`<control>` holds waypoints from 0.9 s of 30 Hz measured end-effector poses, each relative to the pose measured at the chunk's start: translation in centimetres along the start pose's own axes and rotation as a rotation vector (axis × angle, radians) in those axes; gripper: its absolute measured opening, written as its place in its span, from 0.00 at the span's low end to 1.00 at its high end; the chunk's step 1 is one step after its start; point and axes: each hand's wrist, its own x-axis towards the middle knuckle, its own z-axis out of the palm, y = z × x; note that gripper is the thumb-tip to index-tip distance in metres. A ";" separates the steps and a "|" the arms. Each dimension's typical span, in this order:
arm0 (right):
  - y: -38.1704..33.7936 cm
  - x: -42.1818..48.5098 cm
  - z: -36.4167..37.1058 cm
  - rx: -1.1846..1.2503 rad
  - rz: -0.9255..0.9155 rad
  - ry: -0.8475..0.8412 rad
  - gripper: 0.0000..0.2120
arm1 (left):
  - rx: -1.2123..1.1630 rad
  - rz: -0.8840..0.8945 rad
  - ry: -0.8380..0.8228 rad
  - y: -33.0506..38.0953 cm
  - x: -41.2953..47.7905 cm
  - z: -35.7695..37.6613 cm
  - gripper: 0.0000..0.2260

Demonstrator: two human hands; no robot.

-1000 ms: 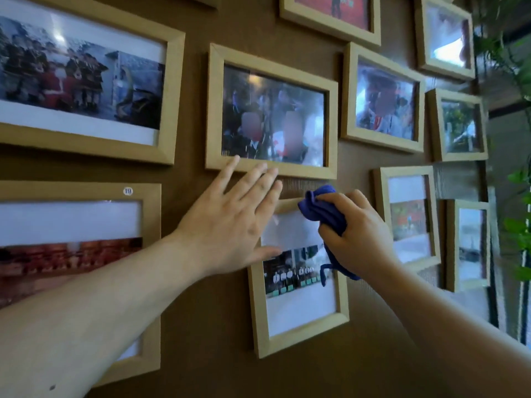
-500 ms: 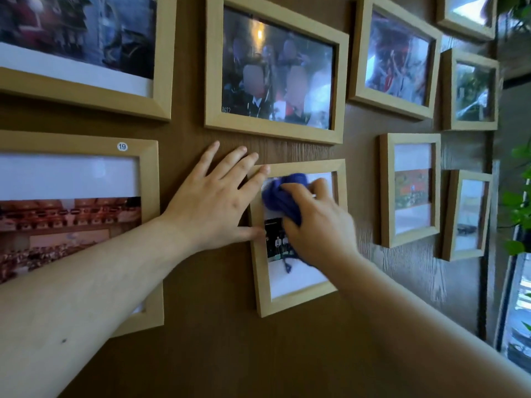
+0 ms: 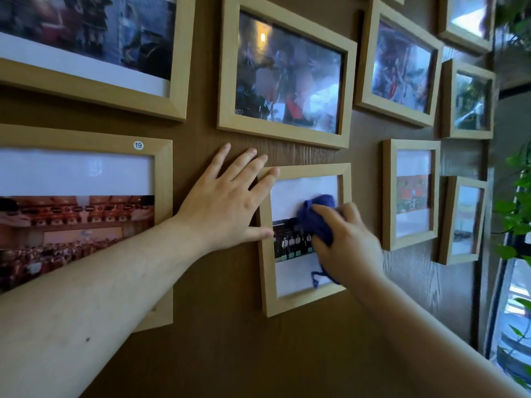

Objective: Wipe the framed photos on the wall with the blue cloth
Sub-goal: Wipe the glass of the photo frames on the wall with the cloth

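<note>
The right hand [image 3: 347, 239] and cloth [image 3: 317, 216] hide part of the small photo [image 3: 290, 239], whose figures are too small to tell. The top-left frame [image 3: 178, 53] is cut off; the dark photo [image 3: 287, 73] above is blurred.

We are seeing a deep blue cloth [image 3: 319, 219] against white matting in a pale wooden frame [image 3: 265, 254]. The wall [image 3: 230, 354] is showing brown woodgrain. A far-left photo [image 3: 74, 234] is glowing red and orange; green leaves [image 3: 514, 208] are showing right.
</note>
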 end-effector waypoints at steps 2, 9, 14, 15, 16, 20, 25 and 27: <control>-2.3 -0.6 0.3 0.025 -0.153 -0.060 0.23 | -0.001 0.002 0.005 0.0 0.0 0.0 0.43; 1.8 -0.7 -0.9 -0.054 0.031 -0.039 0.22 | -0.010 0.013 0.011 -0.1 0.0 0.2 0.44; 2.1 -0.4 -0.7 -0.081 0.094 -0.031 0.20 | -0.005 0.003 0.000 -0.1 0.0 0.3 0.44; 1.5 -0.5 -0.6 -0.049 0.088 -0.037 0.21 | -0.004 0.002 0.001 -0.1 0.0 0.3 0.44; 0.7 -0.5 -0.3 -0.015 0.063 -0.047 0.21 | -0.005 0.000 0.002 -0.1 0.0 0.3 0.44; -2.0 -0.6 0.0 0.094 -0.143 -0.126 0.22 | -0.007 0.005 0.004 0.0 0.0 0.2 0.43; 1.3 -0.9 -0.9 0.046 -0.150 -0.156 0.22 | -0.017 0.011 0.015 0.0 0.0 0.2 0.43; 3.0 -1.7 -1.1 0.028 0.036 -0.123 0.21 | -0.016 0.011 0.018 0.0 0.0 0.2 0.43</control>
